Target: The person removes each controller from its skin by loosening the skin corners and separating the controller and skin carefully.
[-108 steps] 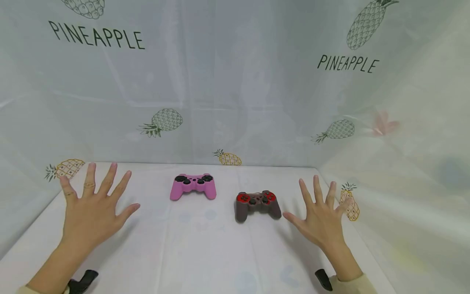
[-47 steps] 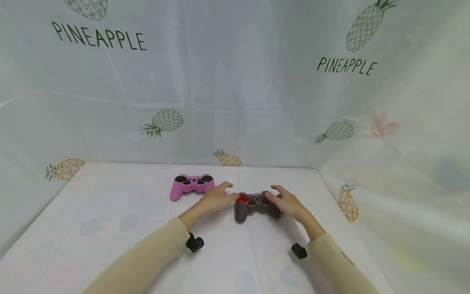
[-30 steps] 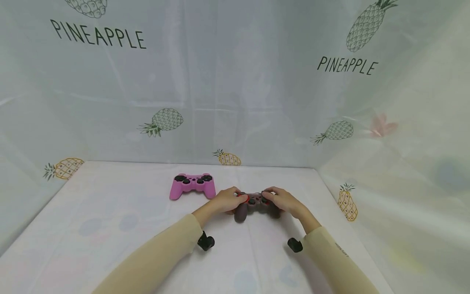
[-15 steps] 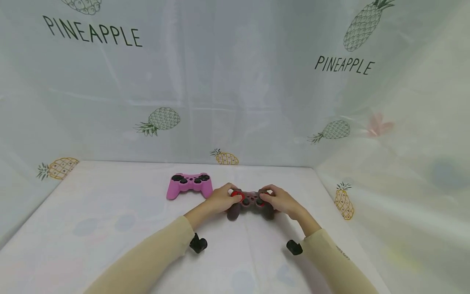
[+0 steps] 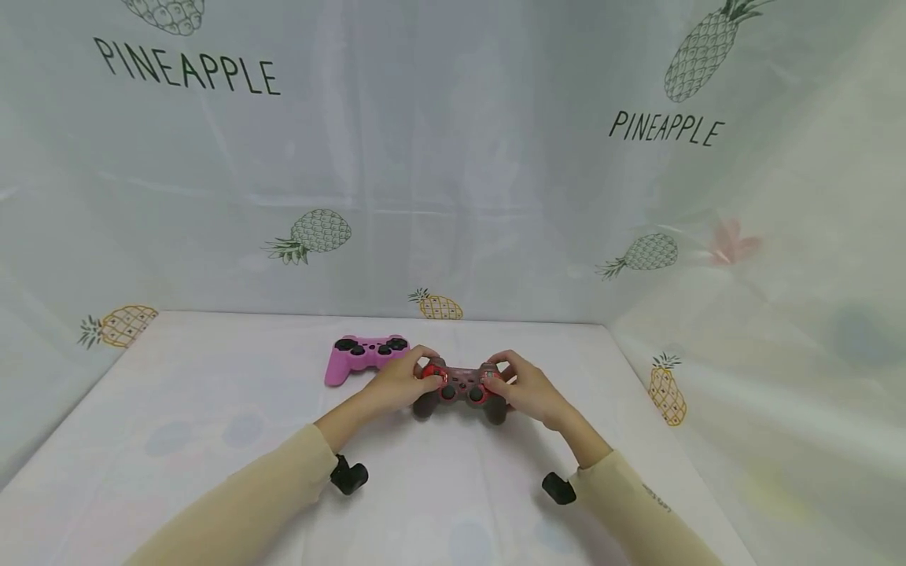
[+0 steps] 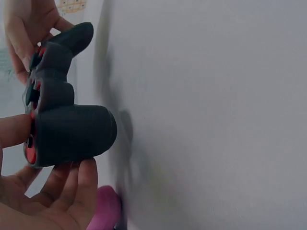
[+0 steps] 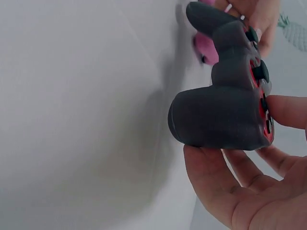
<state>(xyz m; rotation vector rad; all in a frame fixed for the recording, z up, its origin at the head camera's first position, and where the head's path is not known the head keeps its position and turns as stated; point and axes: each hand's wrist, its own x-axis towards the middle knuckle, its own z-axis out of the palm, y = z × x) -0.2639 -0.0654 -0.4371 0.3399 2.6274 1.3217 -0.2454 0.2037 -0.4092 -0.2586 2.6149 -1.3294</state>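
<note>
A dark grey game controller [image 5: 463,381] with red button areas is held by both hands, raised a little above the white table. My left hand [image 5: 392,383] grips its left side, thumb on the red face and fingers curled beneath, as the left wrist view shows on the controller's grip [image 6: 76,134]. On the other side my right hand [image 5: 529,389] holds it the same way; in the right wrist view the fingers [image 7: 211,172] lie under the dark handle [image 7: 216,117]. A pink game controller [image 5: 357,358] lies behind the left hand, its right part hidden by that hand.
The white cloth-covered table [image 5: 233,377] meets a hanging pineapple-print curtain [image 5: 453,173] at its back edge and right side. Black wrist cameras [image 5: 349,475] sit under both forearms.
Both hands came in from the sides, took hold of the dark controller, lifted it and moved it a little left. The pink controller stays in place.
</note>
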